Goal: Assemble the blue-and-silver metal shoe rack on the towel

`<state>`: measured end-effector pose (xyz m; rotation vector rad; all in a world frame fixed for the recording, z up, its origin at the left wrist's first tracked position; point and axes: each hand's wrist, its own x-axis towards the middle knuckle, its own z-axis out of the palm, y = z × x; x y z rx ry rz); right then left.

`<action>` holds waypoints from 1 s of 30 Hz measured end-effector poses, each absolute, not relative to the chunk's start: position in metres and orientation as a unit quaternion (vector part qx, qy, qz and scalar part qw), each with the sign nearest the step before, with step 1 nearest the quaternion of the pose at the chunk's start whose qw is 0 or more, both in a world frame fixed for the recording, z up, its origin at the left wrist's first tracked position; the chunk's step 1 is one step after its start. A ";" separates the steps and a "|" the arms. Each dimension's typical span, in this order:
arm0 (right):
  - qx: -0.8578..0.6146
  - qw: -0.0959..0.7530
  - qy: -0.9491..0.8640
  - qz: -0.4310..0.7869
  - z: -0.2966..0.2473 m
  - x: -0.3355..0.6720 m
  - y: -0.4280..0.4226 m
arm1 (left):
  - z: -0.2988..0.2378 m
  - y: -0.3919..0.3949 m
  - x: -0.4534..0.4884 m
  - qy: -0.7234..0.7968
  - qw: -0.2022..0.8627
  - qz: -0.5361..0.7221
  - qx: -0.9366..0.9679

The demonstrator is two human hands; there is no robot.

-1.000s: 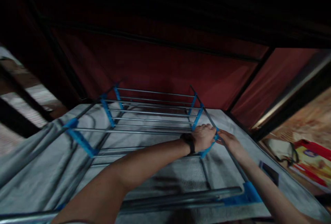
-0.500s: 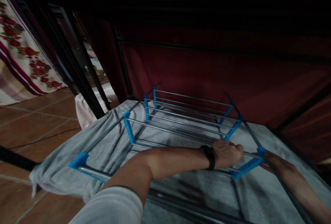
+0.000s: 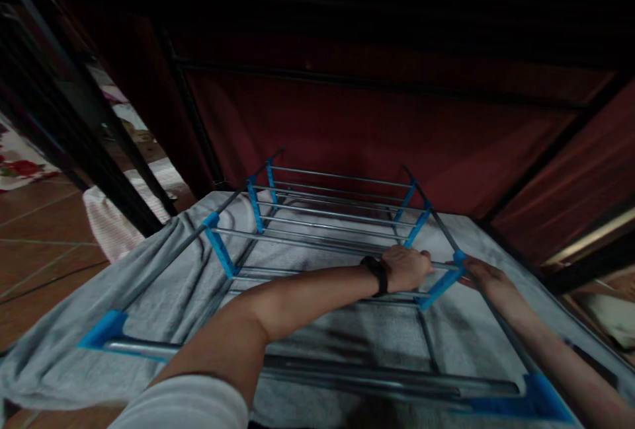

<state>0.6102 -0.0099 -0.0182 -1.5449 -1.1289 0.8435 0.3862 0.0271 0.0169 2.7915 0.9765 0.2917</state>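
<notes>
A rack of grey metal tubes (image 3: 317, 222) and blue plastic brackets lies on a grey blanket (image 3: 163, 297). My left hand (image 3: 405, 268), a black band on its wrist, is closed around a cross tube near its right end. My right hand (image 3: 483, 275) reaches from the outer side and grips the blue bracket (image 3: 441, 287) at that end, its fingertips partly hidden behind it. Closer to me, more tubes (image 3: 391, 379) lie across the front, between a left blue bracket (image 3: 106, 330) and a right blue bracket (image 3: 538, 399). My left forearm covers part of the rack.
A dark red cloth panel (image 3: 317, 125) in a black frame stands behind the rack. Black posts (image 3: 143, 201) rise at the left, with a pale striped cloth (image 3: 116, 211) beside them. Brown floor tiles (image 3: 44, 264) show at the left.
The view has swung right, so the rack appears farther left and the front right bracket has come into sight. Both hands keep the same places on the rack.
</notes>
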 end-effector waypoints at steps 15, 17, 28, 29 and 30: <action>-0.613 0.512 -0.462 0.384 -0.007 0.595 -0.018 | -0.071 0.038 0.266 0.437 0.149 0.036 0.887; -0.614 0.511 -0.460 0.389 -0.005 0.593 -0.018 | -0.085 0.058 0.253 0.491 0.176 0.016 0.853; -0.612 0.515 -0.442 0.406 -0.001 0.591 -0.022 | -0.116 0.081 0.257 0.488 0.211 -0.043 0.846; -0.612 0.516 -0.441 0.406 -0.001 0.591 -0.022 | -0.114 0.082 0.258 0.486 0.209 -0.036 0.848; -0.611 0.516 -0.441 0.406 -0.001 0.591 -0.022 | -0.111 0.082 0.257 0.484 0.208 -0.023 0.850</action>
